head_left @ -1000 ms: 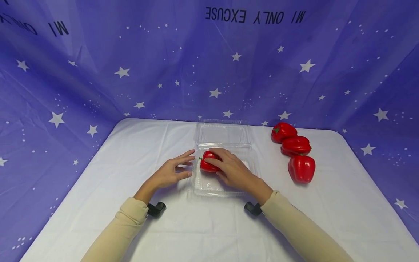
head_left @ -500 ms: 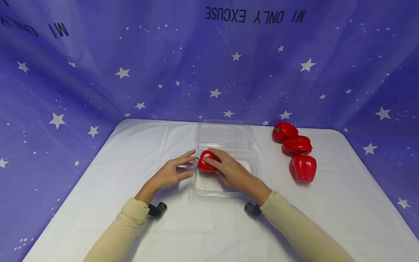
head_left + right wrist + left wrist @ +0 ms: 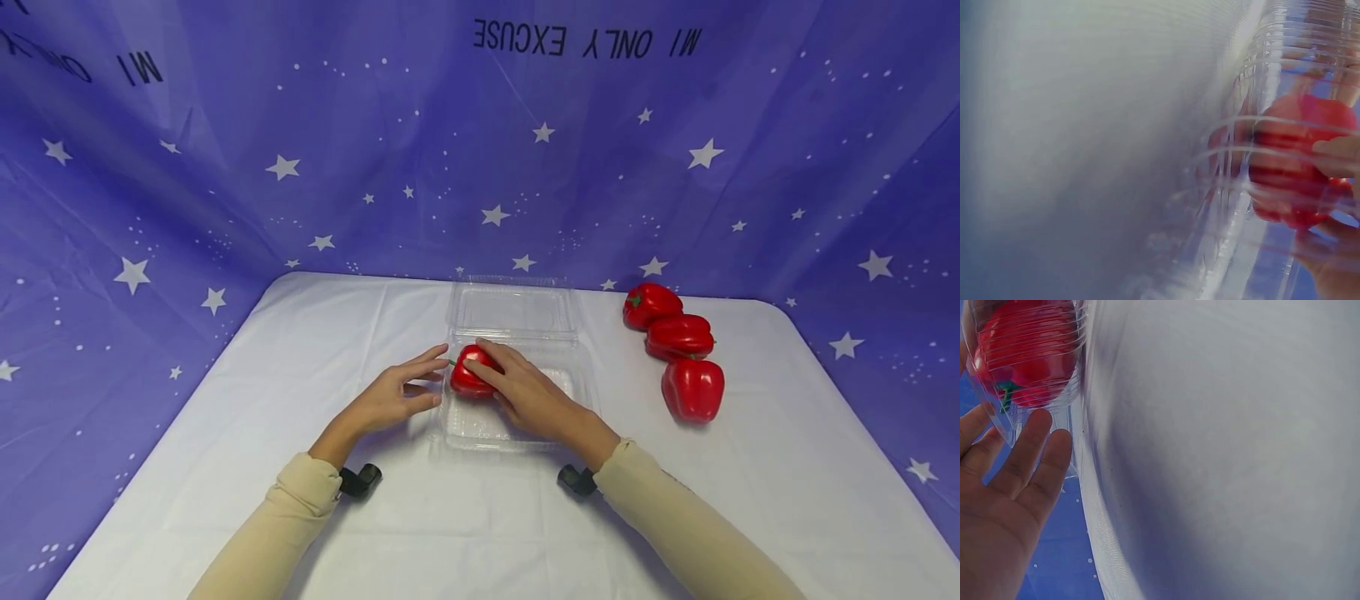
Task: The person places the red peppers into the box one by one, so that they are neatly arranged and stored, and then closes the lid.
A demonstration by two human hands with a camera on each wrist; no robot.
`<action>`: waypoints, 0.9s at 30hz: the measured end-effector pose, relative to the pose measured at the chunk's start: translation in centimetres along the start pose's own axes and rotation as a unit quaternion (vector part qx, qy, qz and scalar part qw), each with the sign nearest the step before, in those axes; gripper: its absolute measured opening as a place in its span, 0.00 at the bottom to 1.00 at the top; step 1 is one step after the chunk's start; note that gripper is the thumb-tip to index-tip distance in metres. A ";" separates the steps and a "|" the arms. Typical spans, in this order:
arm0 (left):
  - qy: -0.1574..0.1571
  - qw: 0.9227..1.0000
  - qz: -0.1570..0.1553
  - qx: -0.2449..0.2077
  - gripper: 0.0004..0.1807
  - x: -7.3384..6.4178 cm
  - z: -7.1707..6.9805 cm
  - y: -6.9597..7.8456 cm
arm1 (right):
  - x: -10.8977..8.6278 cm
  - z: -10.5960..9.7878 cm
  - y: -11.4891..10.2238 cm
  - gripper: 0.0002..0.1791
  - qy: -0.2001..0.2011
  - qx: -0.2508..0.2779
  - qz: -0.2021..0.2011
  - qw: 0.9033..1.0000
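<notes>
Beige sleeves (image 3: 258, 533) nearest, both forearms angled in fr bottom edge, blk wrist fittings (image 3: 362, 481) by the cuffs. L hand (image 3: 392, 392): palm turned inward, fingers spread & reaching to L side of clear plastic clamshell (image 3: 491, 433); nothing gripped. Contact w/ the wall can't be told. R hand (image 3: 528, 387): over the clamshell base, back of hand up, wrist bent L, thumb & fingers curled round a red bell pepper (image 3: 470, 375), so grip closed to pepper's width. That pepper's in the base, L side, stem twd L hand; whether it bears on the base floor, can't tell. Clamshell lid (image 3: 513, 308) folded back on far side. Off to R on white tablecloth (image 3: 787, 500), 3 more red bell peppers in a rough line, near to far: (image 3: 693, 390), (image 3: 679, 337), (image 3: 651, 305). Behind: purple star-print backdrop (image 3: 420, 150) w/ blk lettering, upside down.

L wrist cam adds: green stem & calyx clear, pepper seen thru ribbed clamshell wall, L fingertips right by it. R wrist cam, blurry: pepper's other side thru the ribs, w/ a R digit laid on its skin. Only head cam gets the 3 loose peppers.
</notes>
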State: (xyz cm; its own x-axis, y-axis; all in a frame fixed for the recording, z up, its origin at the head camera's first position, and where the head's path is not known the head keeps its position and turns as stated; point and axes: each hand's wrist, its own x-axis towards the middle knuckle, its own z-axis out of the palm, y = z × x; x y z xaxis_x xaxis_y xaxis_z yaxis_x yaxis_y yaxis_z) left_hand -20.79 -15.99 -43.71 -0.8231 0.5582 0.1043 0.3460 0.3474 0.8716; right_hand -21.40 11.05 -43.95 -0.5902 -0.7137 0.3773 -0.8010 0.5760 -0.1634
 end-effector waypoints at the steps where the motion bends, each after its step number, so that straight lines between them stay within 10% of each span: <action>1: 0.000 1.000 0.001 0.000 0.32 0.0 0.0 0.0 | 0.0 0.0 0.0 0.37 0.002 -0.001 0.000 1.000; 27: 0.004 1.000 -0.008 0.006 0.31 0.0 -0.1 0.5 | -0.2 -0.7 -0.1 0.33 0.000 0.006 0.042 0.999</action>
State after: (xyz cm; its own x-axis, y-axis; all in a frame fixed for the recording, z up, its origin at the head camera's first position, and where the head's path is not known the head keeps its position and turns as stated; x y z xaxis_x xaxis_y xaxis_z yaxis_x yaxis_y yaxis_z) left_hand -20.63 -15.90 -43.26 -0.8323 0.5464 0.0933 0.3374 0.3659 0.8673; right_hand -21.17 11.39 -43.37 -0.6553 -0.6628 0.3624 -0.7498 0.6292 -0.2049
